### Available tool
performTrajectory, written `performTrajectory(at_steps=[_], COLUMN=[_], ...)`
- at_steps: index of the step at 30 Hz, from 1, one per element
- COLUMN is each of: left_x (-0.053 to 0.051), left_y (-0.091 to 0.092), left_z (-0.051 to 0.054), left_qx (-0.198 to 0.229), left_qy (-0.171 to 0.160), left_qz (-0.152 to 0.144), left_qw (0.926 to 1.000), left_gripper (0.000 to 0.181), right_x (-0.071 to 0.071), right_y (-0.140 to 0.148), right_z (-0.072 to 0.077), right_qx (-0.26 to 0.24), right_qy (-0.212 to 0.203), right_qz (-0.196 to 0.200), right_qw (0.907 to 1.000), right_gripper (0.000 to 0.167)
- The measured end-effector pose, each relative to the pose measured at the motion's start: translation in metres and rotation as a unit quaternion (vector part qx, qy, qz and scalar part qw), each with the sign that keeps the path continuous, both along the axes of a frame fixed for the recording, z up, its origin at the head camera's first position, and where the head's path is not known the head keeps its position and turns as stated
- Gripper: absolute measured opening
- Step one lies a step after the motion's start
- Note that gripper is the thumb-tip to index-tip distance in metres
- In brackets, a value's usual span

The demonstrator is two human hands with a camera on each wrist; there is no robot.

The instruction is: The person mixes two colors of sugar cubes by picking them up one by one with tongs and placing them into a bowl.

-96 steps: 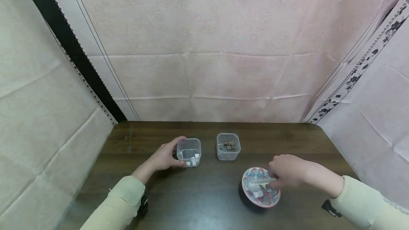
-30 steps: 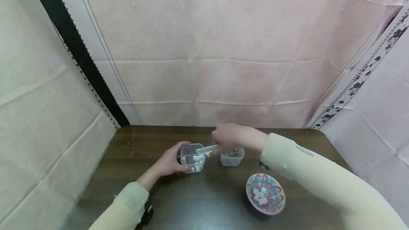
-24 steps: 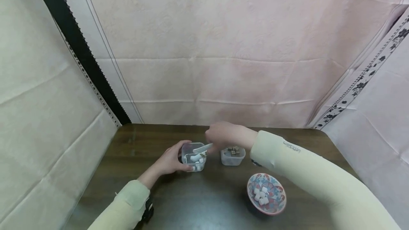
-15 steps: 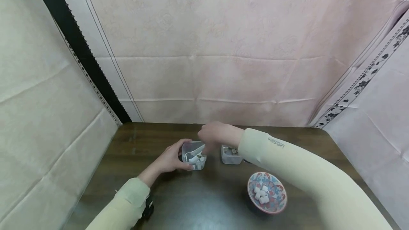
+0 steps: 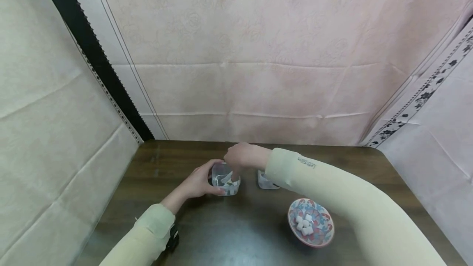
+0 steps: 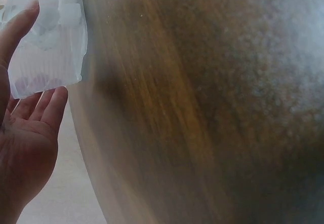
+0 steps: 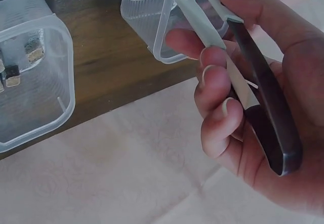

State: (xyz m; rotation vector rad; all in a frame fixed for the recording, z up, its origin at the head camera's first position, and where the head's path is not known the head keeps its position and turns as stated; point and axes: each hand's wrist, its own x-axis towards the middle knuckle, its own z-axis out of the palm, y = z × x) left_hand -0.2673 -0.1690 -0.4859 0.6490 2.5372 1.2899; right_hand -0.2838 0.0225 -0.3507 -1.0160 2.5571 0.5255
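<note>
My left hand grips a clear plastic container between thumb and fingers, on the table's left half. White cubes lie inside it. Over the same container, my right hand holds a pair of tongs with dark handles and white arms. The tong tips reach into the container; the right wrist view cuts them off at its top edge, so whether they touch a cube cannot be seen. A patterned bowl to the right holds several white cubes.
Beneath the right forearm stands a second clear container, partly hidden in the head view, with small dark-and-tan cubes in it. The brown wooden table ends at a pale cloth backdrop.
My right hand has carried the tongs from the bowl leftward to the held container, and the tips have gone down into it. White cubes now show in the bowl. The left hand keeps its grip.
</note>
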Motion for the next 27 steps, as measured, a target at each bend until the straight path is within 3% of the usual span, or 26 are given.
performTrajectory(at_steps=[15, 27], left_x=[-0.001, -0.001], left_y=[0.001, 0.0], left_z=[-0.003, -0.002], left_qx=[-0.004, -0.005], left_qy=[-0.003, -0.004], left_qz=[0.003, 0.003], left_qw=[1.0, 1.0], left_gripper=[0.095, 0.095], right_x=[-0.007, -0.007], right_y=[-0.005, -0.008], right_z=[-0.004, 0.009], right_qx=[-0.003, 0.007], right_qy=[0.019, -0.038], right_qz=[-0.005, -0.035], right_qw=[0.9998, 0.9986], right_gripper=[0.035, 0.038])
